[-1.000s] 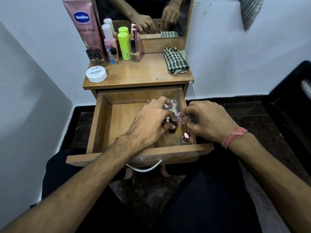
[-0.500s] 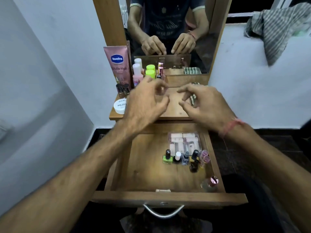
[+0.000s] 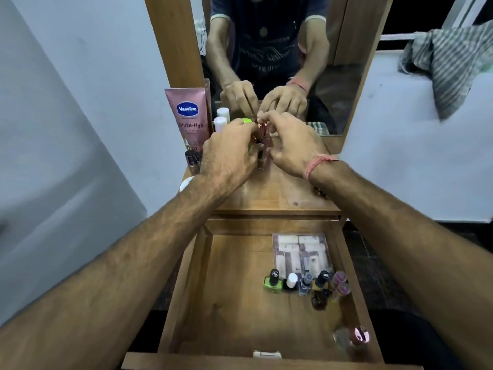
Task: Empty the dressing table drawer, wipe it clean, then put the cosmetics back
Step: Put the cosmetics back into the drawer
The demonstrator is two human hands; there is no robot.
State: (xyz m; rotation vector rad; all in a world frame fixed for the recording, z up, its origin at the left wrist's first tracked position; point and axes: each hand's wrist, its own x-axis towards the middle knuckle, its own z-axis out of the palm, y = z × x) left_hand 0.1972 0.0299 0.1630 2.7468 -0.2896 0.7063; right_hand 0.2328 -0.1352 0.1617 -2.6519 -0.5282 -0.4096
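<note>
The wooden drawer (image 3: pixel 234 311) stands pulled open. Inside it, at the right, are a green nail polish (image 3: pixel 272 283), several more small polish bottles (image 3: pixel 320 284), a clear packet (image 3: pixel 301 252) and a round pink-capped bottle (image 3: pixel 353 339) in the front right corner. Both hands are up over the table top (image 3: pixel 280 193). My left hand (image 3: pixel 229 156) curls round a small dark-capped bottle (image 3: pixel 258 148). My right hand (image 3: pixel 293 145) pinches the top of a tall pink-capped bottle (image 3: pixel 263 130) beside it. A lime green bottle (image 3: pixel 246 120) is mostly hidden behind my left hand.
A pink Vaseline tube (image 3: pixel 188 116), white-capped bottles (image 3: pixel 221 123), small dark bottles (image 3: pixel 190 158) and a white jar (image 3: pixel 185 184) crowd the table's back left. The mirror (image 3: pixel 280 49) stands behind. A striped cloth (image 3: pixel 450 62) hangs on the right ledge. Walls close in on both sides.
Both hands rose out of the drawer and moved forward to the bottles at the back of the table top, where they now close on two of them. The view tilted up.
</note>
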